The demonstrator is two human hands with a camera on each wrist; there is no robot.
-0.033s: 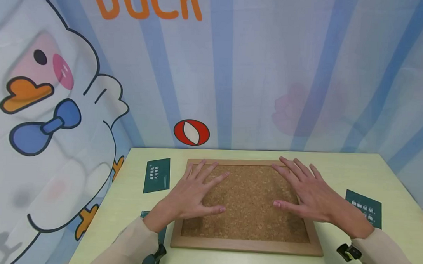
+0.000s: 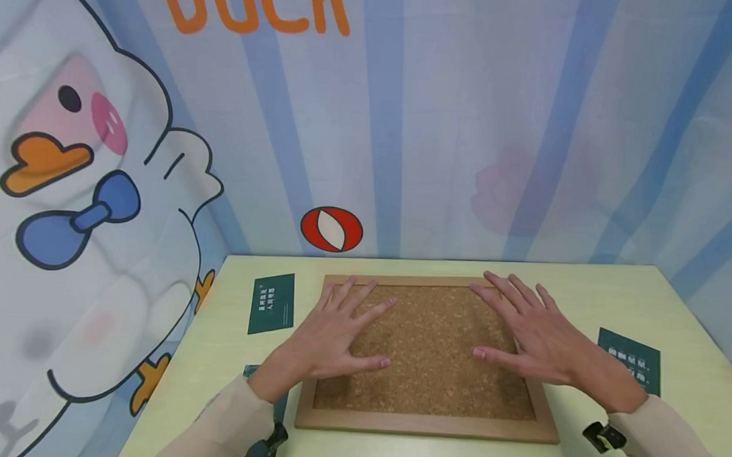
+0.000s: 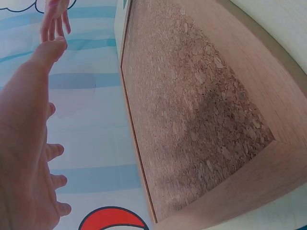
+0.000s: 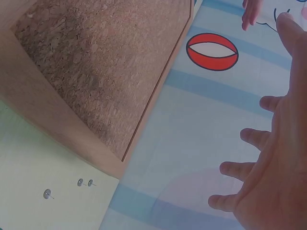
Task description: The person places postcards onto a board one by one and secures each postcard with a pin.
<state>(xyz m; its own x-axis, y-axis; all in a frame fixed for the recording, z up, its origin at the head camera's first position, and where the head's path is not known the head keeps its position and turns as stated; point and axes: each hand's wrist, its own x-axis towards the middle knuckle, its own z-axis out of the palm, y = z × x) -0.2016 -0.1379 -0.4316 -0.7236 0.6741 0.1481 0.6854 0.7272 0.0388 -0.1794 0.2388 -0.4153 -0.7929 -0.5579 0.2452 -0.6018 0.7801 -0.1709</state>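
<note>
A wood-framed cork board (image 2: 434, 352) lies flat on the table. My left hand (image 2: 341, 332) hovers over its left side, fingers spread and pointing away from me. Over the right edge of the frame, my right hand (image 2: 534, 332) is held the same way, thumb towards the middle. Both wrist views show a gap between each hand and the board, and neither hand holds anything. In the right wrist view, three thumbtacks (image 4: 80, 182) lie on the table beside the frame's corner; the right hand hides them in the head view.
One dark green card (image 2: 272, 304) with white print lies left of the board. Another green card (image 2: 279, 414) is partly covered by my left forearm. A third card (image 2: 646, 363) sits on the right, partly behind my right wrist. A printed cloth backdrop (image 2: 442, 123) rises behind the table.
</note>
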